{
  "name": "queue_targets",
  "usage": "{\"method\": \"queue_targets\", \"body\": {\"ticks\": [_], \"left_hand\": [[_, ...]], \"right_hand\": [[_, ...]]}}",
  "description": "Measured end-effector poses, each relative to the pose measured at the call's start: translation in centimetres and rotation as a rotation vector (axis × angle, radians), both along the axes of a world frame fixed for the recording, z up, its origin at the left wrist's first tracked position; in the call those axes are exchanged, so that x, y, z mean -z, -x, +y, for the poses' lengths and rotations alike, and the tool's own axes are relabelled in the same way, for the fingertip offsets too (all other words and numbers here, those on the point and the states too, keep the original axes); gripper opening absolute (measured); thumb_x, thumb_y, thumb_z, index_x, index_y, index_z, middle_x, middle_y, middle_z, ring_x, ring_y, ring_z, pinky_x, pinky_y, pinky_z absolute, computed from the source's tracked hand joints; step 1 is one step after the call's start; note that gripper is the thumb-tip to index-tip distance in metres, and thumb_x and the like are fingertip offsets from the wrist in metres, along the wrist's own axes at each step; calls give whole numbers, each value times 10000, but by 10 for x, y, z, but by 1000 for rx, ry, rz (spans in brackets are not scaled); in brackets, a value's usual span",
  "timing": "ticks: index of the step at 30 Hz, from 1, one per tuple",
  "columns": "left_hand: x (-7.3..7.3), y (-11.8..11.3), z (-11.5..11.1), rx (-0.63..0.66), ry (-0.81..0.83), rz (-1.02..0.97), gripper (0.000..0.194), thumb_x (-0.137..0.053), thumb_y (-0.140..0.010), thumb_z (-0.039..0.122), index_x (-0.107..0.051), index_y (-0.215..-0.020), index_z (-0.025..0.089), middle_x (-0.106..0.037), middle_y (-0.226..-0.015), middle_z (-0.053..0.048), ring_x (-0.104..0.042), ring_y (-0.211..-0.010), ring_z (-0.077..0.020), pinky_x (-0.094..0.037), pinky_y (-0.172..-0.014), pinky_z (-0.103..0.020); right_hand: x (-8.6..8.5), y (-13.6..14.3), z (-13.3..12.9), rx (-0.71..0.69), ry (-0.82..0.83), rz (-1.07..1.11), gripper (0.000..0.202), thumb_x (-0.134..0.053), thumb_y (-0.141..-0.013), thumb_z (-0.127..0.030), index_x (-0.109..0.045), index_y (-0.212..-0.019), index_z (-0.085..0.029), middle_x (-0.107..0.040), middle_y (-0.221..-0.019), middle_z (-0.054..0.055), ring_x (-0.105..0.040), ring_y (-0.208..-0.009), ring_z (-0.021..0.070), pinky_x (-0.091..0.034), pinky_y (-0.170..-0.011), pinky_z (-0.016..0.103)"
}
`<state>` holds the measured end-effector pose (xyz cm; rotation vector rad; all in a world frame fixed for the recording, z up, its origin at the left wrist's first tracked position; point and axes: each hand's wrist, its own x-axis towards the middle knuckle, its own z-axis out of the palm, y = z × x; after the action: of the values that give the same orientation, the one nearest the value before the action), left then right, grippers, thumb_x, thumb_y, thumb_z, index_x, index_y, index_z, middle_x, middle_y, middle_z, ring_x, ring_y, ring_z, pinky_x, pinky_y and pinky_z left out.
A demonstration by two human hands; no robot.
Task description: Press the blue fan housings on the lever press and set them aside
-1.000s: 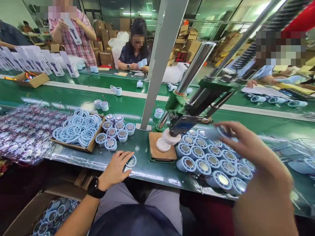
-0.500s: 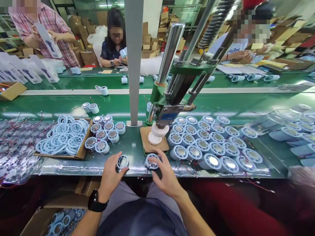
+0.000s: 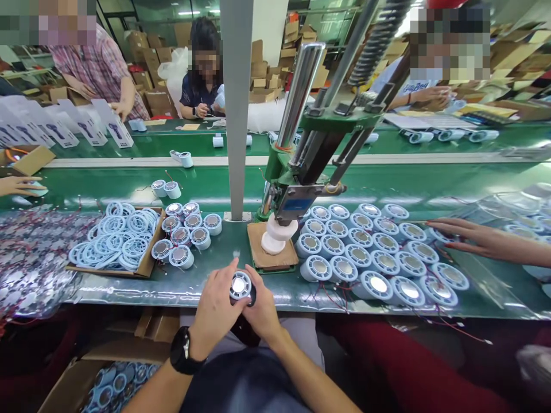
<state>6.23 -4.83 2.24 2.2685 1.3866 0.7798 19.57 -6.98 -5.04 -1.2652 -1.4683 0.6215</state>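
Observation:
Near the bench's front edge, my left hand (image 3: 217, 301) grips a round light-blue part (image 3: 240, 285) with a silver centre facing up. My right hand (image 3: 262, 304) is against its right side, fingers curled round a dark-looking piece mostly hidden between the hands. The two hands touch. Just behind them to the right stands a green press with a white round pad (image 3: 282, 228) above a brown board (image 3: 257, 258). Rows of similar blue parts (image 3: 357, 255) stand to the right, and a smaller group (image 3: 181, 255) stands to the left.
A cardboard tray of blue rings (image 3: 148, 261) lies left, beside bagged parts with red wires (image 3: 34, 252). A grey post (image 3: 236, 115) rises behind the bench. Another person's hand (image 3: 473, 235) reaches over the right rows. An open box of parts (image 3: 116, 384) sits below left.
My hands have come together; the two parts they were at, formerly apart, are no longer separate on the bench. Another person's hand has appeared at the right, and one at the far left.

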Motion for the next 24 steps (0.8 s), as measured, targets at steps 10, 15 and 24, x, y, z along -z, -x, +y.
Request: {"method": "queue_targets", "body": {"ticks": [10,15,24], "left_hand": [[9,-2,-7,-121,81,-193,726,-751,-720,81,-485,-1369,267,-674,-1221,-56,-614,-1138,-260,-521,-980,-429],[10,-4,-9,-154,72,-260,671,-784,-694,80,-547,-1301,243,-684,-1214,-60,-626,-1127,-249,-521,-984,-408],[13,-11,-10,-163,13,-298,625,-775,-713,92,-572,-1286,238,-690,-1175,-67,-631,-1090,-254,-527,-965,-405]], "right_hand": [[-6,-1,-2,-11,2,-52,932,-697,-796,-179,-171,-1565,-209,-637,-1292,90,-664,-1150,209,-586,-947,325],[-7,-3,-3,-7,-5,-94,977,-681,-803,-158,-102,-1586,-226,-634,-1299,79,-663,-1150,204,-595,-916,305],[-7,2,-5,34,-31,-134,987,-658,-864,-216,1,-1598,-201,-621,-1312,115,-689,-1094,206,-607,-869,289]]}}
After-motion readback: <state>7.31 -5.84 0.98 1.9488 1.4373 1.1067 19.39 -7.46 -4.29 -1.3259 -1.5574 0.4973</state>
